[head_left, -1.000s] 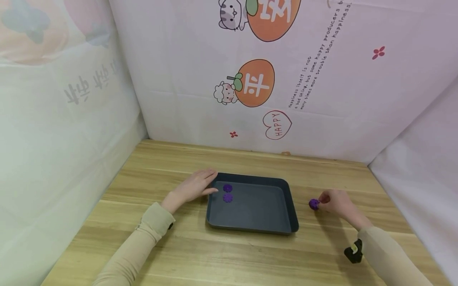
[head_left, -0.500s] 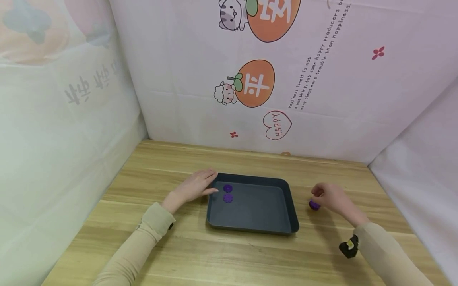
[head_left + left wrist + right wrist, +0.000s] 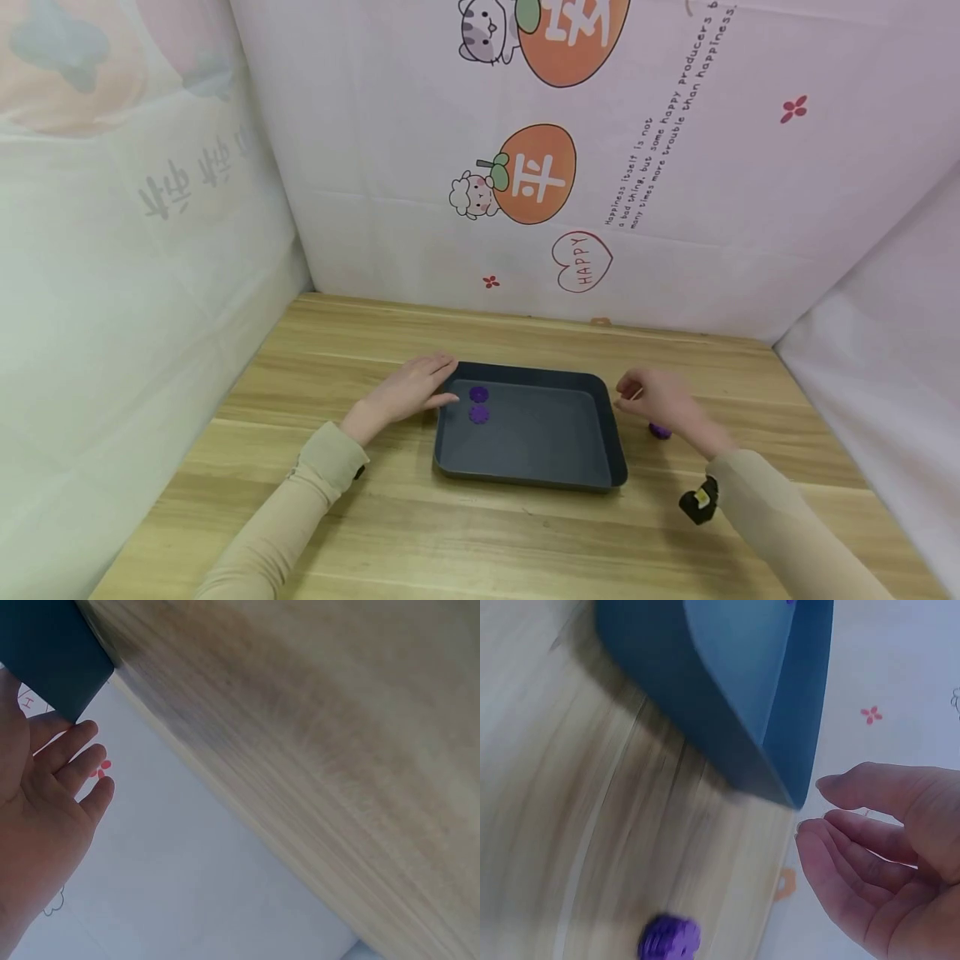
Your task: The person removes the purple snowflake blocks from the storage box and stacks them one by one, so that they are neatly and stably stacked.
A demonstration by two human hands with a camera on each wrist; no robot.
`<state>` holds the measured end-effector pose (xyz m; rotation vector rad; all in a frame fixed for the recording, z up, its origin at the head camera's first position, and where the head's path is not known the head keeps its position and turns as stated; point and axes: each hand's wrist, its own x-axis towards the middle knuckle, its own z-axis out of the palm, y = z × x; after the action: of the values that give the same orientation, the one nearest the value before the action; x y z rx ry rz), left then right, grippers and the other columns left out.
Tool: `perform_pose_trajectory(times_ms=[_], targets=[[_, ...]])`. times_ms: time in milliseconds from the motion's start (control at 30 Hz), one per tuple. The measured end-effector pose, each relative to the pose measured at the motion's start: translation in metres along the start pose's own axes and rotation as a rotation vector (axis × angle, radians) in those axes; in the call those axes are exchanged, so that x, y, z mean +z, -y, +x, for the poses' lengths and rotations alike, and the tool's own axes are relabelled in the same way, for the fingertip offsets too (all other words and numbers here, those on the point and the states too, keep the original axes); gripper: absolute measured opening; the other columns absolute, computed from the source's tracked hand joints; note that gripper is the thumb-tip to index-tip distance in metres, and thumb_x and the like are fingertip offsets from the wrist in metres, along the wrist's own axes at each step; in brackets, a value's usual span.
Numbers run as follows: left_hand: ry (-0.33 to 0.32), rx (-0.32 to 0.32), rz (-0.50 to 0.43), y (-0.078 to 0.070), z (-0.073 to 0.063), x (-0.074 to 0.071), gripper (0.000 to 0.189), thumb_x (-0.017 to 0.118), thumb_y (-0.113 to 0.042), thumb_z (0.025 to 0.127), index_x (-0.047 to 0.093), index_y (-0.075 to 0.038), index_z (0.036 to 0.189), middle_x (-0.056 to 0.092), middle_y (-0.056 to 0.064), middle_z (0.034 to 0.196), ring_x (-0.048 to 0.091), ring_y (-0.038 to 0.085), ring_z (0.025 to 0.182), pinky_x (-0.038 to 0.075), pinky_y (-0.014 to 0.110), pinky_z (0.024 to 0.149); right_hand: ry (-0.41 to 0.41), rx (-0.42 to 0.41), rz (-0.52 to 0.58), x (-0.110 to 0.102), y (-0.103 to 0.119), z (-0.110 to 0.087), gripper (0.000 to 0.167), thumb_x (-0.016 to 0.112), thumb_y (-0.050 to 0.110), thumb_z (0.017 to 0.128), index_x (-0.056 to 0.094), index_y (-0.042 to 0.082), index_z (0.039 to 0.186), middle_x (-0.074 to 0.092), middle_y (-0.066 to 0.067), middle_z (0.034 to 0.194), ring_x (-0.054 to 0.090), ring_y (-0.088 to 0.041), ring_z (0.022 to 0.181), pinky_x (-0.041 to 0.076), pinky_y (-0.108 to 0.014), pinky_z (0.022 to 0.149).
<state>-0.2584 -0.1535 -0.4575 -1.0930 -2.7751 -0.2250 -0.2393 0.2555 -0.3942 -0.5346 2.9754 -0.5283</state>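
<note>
My left hand [image 3: 408,392] rests at the left rim of a dark grey tray [image 3: 532,442], fingers extended along its far left corner and thumb over the inside. Two purple scalloped discs [image 3: 478,414] lie in the tray near that thumb. Just beyond the tray's right wall is my right hand [image 3: 663,404], its fingers loosely bent. In the right wrist view a gap shows between the thumb [image 3: 847,787] and fingers, with nothing seen in it. A small stack of purple discs [image 3: 669,937] stands on the table, partly covered by the right hand in the head view.
The wooden table [image 3: 480,542] runs back to a white printed cloth [image 3: 390,167]. More white cloth hangs on the left and right sides. A black wrist device [image 3: 700,502] hangs below the right cuff.
My right hand has lifted off the purple stack and moved left toward the tray's right edge. The left hand, the tray and the two discs inside have stayed put.
</note>
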Motion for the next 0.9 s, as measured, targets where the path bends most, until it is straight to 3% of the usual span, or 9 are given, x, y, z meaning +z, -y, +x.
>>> perform_pose_trajectory(times_ms=[167,567,900], targets=[[0.015,-0.006,0.002,-0.001,0.001,-0.001,0.066,0.056,-0.043,0.1,0.045,0.002,0.147,0.049,0.022,0.149,0.047,0.036,0.14,0.04,0.051,0.116,0.014,-0.003,0.034,0.007,0.014,0.01,0.021,0.073,0.014,0.087,0.069,-0.002,0.099,0.074,-0.013,0.09,0.07,-0.023,0.08,0.058,-0.038,0.069],[0.017,-0.002,0.022,0.001,0.002,0.001,0.066,0.056,-0.044,0.099,0.046,0.002,0.146,0.048,0.022,0.15,0.048,0.036,0.139,0.04,0.051,0.116,-0.02,-0.116,0.018,0.024,0.041,0.03,0.016,0.076,0.012,0.084,0.071,-0.001,0.093,0.074,-0.01,0.083,0.068,-0.019,0.074,0.058,-0.037,0.069],[0.028,-0.01,0.034,0.003,0.002,0.003,0.068,0.053,-0.047,0.1,0.045,0.0,0.148,0.048,0.02,0.151,0.046,0.035,0.141,0.039,0.049,0.117,0.019,-0.102,0.068,0.04,0.055,0.042,0.018,0.075,0.012,0.085,0.071,-0.001,0.098,0.074,-0.011,0.088,0.069,-0.02,0.08,0.059,-0.037,0.073]])
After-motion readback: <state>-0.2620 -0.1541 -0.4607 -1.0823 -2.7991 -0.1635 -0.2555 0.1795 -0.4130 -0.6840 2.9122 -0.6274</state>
